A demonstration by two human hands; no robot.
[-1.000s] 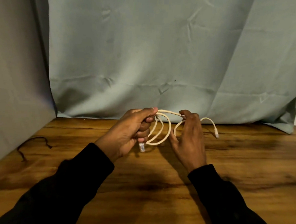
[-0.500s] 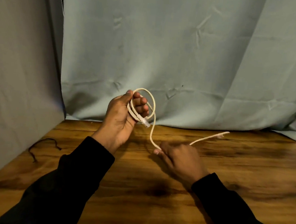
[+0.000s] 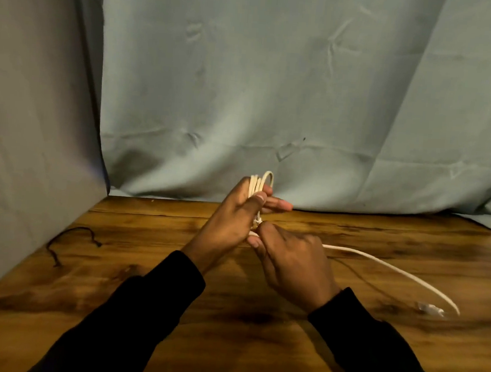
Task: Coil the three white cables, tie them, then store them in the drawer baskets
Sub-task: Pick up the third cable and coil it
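Head view. The left hand [image 3: 233,214] is raised over the far middle of the brown wooden table [image 3: 142,309], its grip closed round a small coil of thin white cable [image 3: 260,184]; several loops stand up above the fingers, the thumb lies across them and the fingertips point right. Just below and touching it, the right hand [image 3: 291,258] pinches the same cable where it leaves the coil, fingers curled, knuckles up. From that pinch the loose tail of the cable runs right over the table toward the right edge and ends in a blurred clear plug [image 3: 430,309] lying on the wood. Both arms wear black sleeves [image 3: 130,320].

Half a second ago the left hand held the coil higher and further left, with only one loop or so showing, while the right hand was low on the table, well apart from it, gripping the cable with a short tail pointing right. Now the hands have met, the coil shows more turns, and the tail lies longer and nearer the right edge.

A thin dark cord [image 3: 69,240] lies near the left edge. Pale grey-green cloth [image 3: 274,86] hangs behind the far edge and on the left side. No writing or label can be read anywhere.
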